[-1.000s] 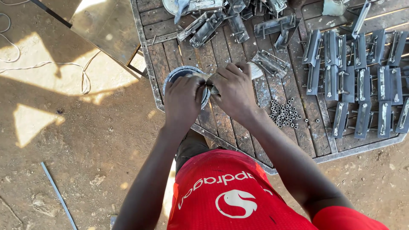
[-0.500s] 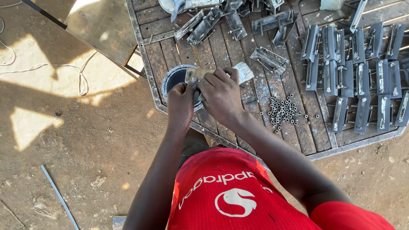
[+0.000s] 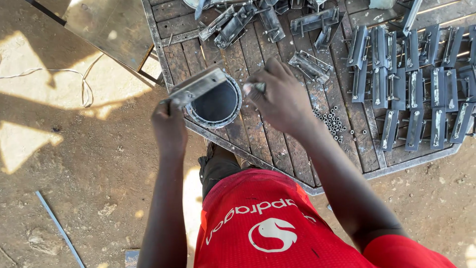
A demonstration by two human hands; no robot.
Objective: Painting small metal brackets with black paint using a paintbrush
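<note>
My left hand [image 3: 169, 126] grips one end of a flat grey metal bracket [image 3: 198, 85], held tilted above a round metal tin [image 3: 216, 105] that sits on the wooden worktable [image 3: 263, 139]. My right hand [image 3: 282, 97] is closed around a small shiny metal piece [image 3: 254, 88] just right of the tin's rim. The two hands are apart, with the tin between them. A pile of several small metal bushings [image 3: 331, 122] lies on the planks right of my right wrist.
Rows of grey metal brackets [image 3: 411, 89] cover the table's right side, more loose ones [image 3: 258, 20] lie at the back. A metal sheet [image 3: 106, 27] stands at the left, a white wire [image 3: 74, 79] and a thin bar [image 3: 59, 228] lie on the dirt ground.
My hands were together over the tin. They have since drawn apart, the left lifting the bracket to the left and the right moving right with the small piece.
</note>
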